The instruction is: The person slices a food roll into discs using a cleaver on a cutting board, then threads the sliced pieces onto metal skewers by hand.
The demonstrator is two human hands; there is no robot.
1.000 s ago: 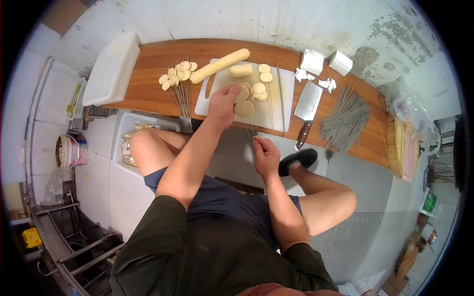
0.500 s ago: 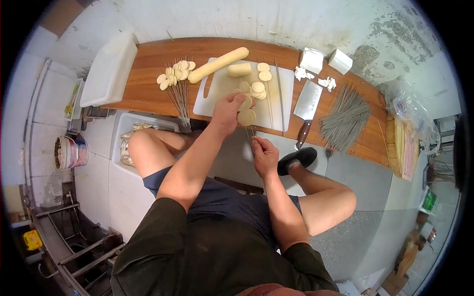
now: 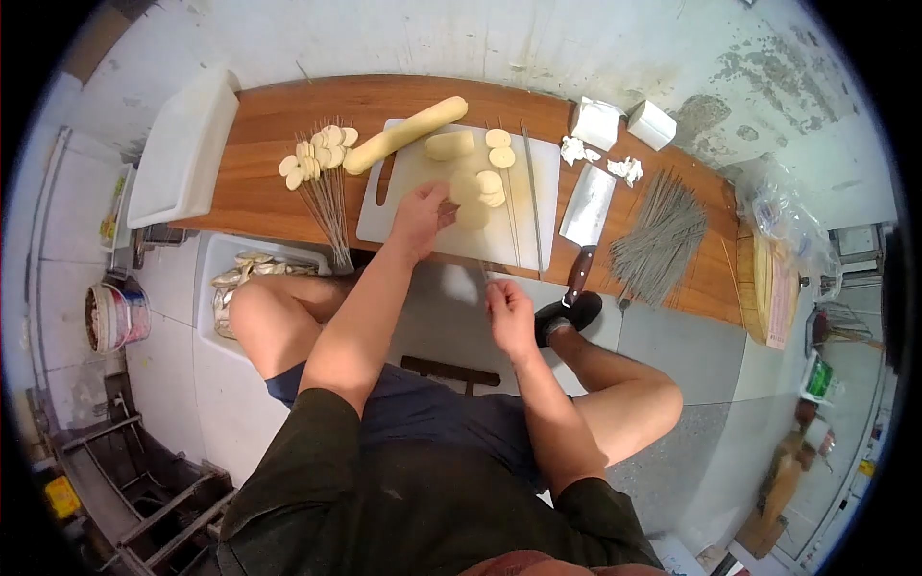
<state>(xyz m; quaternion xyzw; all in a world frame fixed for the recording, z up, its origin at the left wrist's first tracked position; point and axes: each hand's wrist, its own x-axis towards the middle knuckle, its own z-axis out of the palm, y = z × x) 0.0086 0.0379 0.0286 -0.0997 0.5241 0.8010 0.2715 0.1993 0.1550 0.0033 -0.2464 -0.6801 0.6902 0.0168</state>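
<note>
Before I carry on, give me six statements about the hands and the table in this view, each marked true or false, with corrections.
1. The cleaver lies between the cutting board and the pile of bare skewers. True.
2. The cleaver's handle points toward the wall. False: the handle points away from the wall.
3. The right hand holds thin skewers, blurred here. True.
4. The left hand is nearer the body than the right hand. False: the left hand is farther out.
5. The short roll piece lies on the cutting board. True.
6. The fanned skewers carry nothing. False: the fanned skewers carry pale slices.
</note>
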